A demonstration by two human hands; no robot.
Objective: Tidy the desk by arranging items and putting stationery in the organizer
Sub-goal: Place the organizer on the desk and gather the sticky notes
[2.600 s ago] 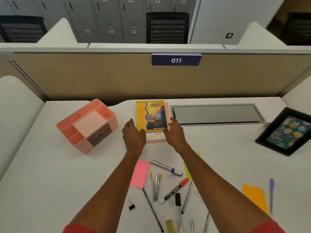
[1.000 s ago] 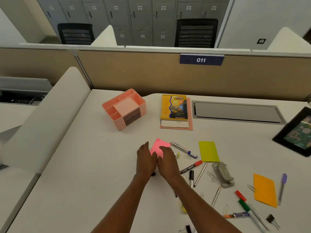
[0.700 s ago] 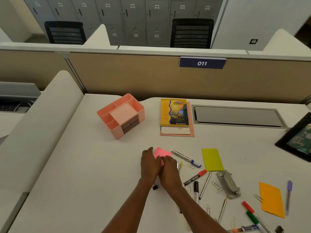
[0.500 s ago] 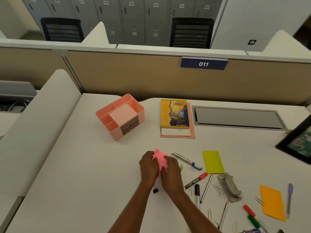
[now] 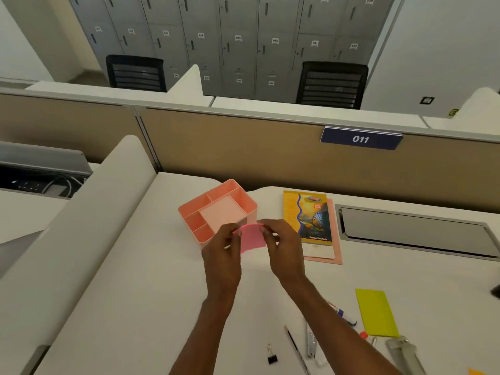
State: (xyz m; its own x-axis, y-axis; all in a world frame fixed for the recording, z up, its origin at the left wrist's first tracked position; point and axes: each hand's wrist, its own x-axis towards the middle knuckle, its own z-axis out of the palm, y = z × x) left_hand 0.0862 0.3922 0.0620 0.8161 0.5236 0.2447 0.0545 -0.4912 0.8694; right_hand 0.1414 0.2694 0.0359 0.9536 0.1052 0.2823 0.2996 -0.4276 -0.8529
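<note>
Lying scattered along the near edge of the white desk (image 5: 113,307) are the things still to be sorted: a small black binder clip (image 5: 272,357), a thin dark pencil (image 5: 295,345), a blue-capped white marker (image 5: 343,315) and a lime-green paper slip (image 5: 376,312) toward the near right corner. Farther in, both hands are off the desktop and raised together, where half a second ago they were low over the clutter, just peeling the pink sticky-note pad (image 5: 253,238) from the surface. The left hand (image 5: 223,255) pinches the pad's left edge between thumb and fingertips, the right hand (image 5: 284,247) pinches its right edge the same way, and the pad bows upward between them, clear of the desk. It now hangs just in front of the salmon-pink plastic desk organizer (image 5: 216,209), which sits toward the desk's far left, its open compartments seemingly empty. This suggests the pick-up is done and the drop into a compartment comes next; the shallow central tray looks the likeliest fit for a flat pad. Beside the organizer, toward the far edge, the yellow illustrated booklet (image 5: 307,215) rests squared on a pale pink folder (image 5: 335,239), already arranged.
</note>
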